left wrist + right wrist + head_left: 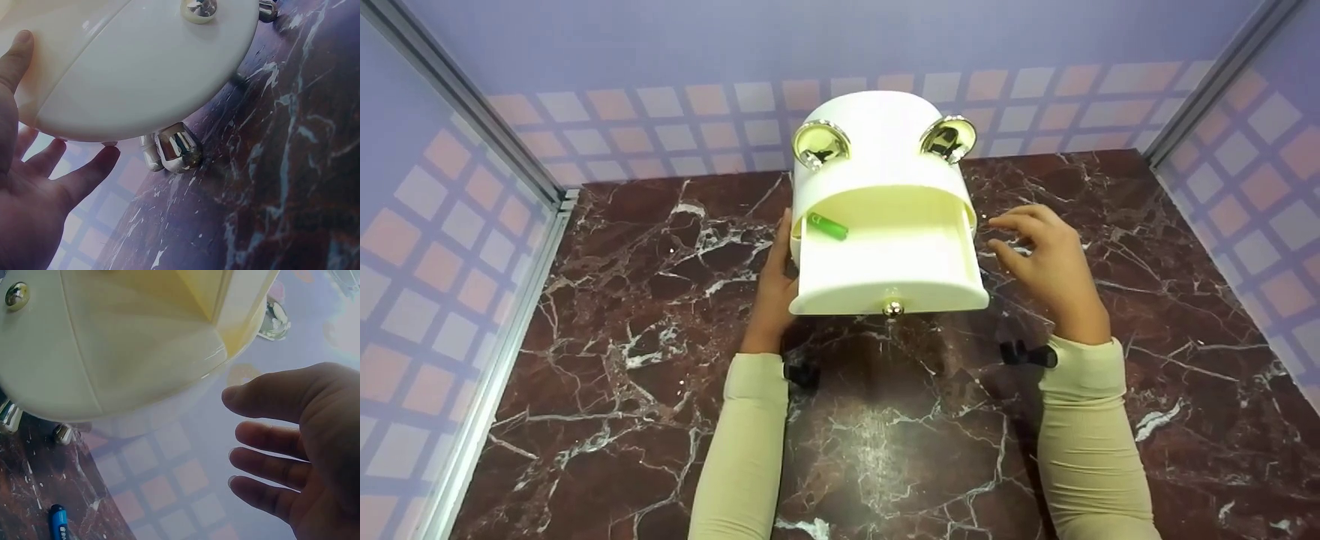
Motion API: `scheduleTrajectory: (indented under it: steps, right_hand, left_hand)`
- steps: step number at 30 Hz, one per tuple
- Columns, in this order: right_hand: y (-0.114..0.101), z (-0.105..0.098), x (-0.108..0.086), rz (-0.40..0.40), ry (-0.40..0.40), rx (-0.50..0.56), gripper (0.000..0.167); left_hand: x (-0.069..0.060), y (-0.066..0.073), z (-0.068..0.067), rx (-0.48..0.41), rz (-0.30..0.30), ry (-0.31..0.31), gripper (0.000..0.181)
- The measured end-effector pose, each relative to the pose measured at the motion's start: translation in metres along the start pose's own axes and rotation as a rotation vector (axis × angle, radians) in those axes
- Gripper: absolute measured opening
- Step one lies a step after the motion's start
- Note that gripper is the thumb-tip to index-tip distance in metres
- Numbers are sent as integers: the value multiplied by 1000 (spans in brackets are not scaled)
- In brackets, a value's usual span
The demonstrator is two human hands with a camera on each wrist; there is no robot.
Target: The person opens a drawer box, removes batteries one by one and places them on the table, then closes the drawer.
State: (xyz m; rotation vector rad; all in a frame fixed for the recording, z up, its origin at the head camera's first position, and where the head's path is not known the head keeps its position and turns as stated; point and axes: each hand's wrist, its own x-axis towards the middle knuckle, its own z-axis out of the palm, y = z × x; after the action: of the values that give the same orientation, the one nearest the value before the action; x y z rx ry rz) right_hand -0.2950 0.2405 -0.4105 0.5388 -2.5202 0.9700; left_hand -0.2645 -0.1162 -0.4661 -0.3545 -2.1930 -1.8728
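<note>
A cream-white box [885, 150] with a rounded top stands on the marble-patterned table. Its drawer [847, 300], fitted with a shiny ball knob [893, 309], is pulled out. Inside, at the drawer's back left, lies a small green cylinder [829, 227], its kind unclear. Against the box's left side rests my left hand [774, 300], with fingers mostly straight and partly hidden behind the box. My right hand [1046, 262] is slightly apart from the right side, fingers loosely bent and holding nothing.
Two round shiny discs [821, 144] stick up from the box top. Shiny feet [179, 147] support it from below. In the right wrist view a blue cylinder [58, 523] with a dark end lies on the table. Tile-patterned panels [660, 112] enclose the back and sides.
</note>
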Motion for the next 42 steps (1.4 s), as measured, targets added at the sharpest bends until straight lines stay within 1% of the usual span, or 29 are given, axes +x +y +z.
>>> scheduleTrajectory:
  steps: [5,7,12,18,20,27,30,35,37,42]
  right_hand:
    - [-5,-4,-2,-24,40,-1,25]
    - [-8,-5,-3,-39,61,-9,24]
    - [-16,-10,-5,-94,111,-7,24]
    - [-30,-17,-6,-168,138,14,25]
    - [-35,-17,-7,-176,154,27,25]
    - [-42,-18,-10,-193,183,53,26]
    - [-45,-19,-11,-202,195,69,26]
    - [-50,-18,-13,-233,218,87,25]
    - [-51,-18,-14,-245,223,97,25]
    - [-54,-14,-13,-263,213,118,25]
  left_hand:
    - [0,1,0,1,31,-7,82]
    - [-1,2,0,7,23,-7,82]
    - [-2,5,-1,35,-37,-6,83]
    - [0,5,-2,19,-17,-10,82]
    - [0,3,-2,9,-7,-6,82]
    - [0,2,0,-18,-30,-8,85]
    - [-1,2,-1,-6,-34,-1,85]
    - [-1,2,-1,33,16,3,81]
    - [-1,2,-1,42,21,-2,80]
    - [-1,2,-1,41,-7,-13,80]
